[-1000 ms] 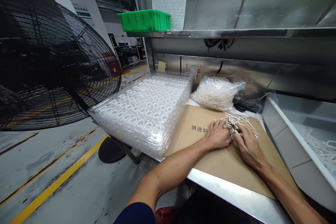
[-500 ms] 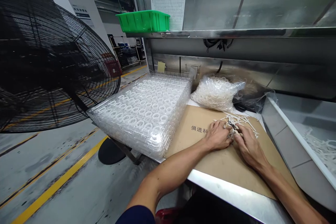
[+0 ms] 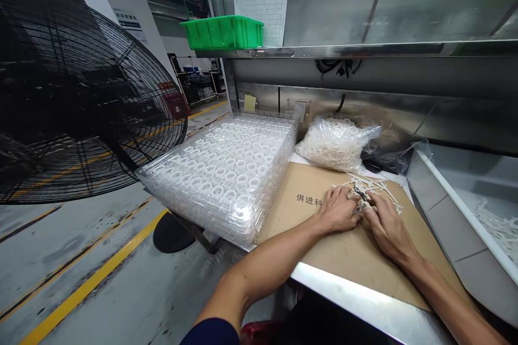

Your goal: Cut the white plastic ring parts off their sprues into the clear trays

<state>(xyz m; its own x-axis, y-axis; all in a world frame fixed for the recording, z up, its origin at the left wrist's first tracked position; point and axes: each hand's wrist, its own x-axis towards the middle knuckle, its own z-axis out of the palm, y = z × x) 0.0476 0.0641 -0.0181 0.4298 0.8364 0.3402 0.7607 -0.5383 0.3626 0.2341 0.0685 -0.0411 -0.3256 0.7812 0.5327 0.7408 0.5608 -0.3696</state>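
Note:
A small dark metal tool, like pliers or cutters, shows between my two hands above the cardboard sheet. My right hand has its fingers closed around the tool's near end. Beside it, my left hand rests low on the cardboard with its fingers curled together; what it pinches is too small to make out. Thin white plastic pieces lie scattered just beyond my fingertips. A clear bag of white rings sits behind them.
Left of the cardboard stands a stack of clear trays holding white rings. A grey bin with white pieces is at the right. A green basket sits on the shelf above. A large black fan stands at the left.
The view has shifted slightly, so everything sits a little further right. Both hands stay together around the tool, with hardly any other visible change.

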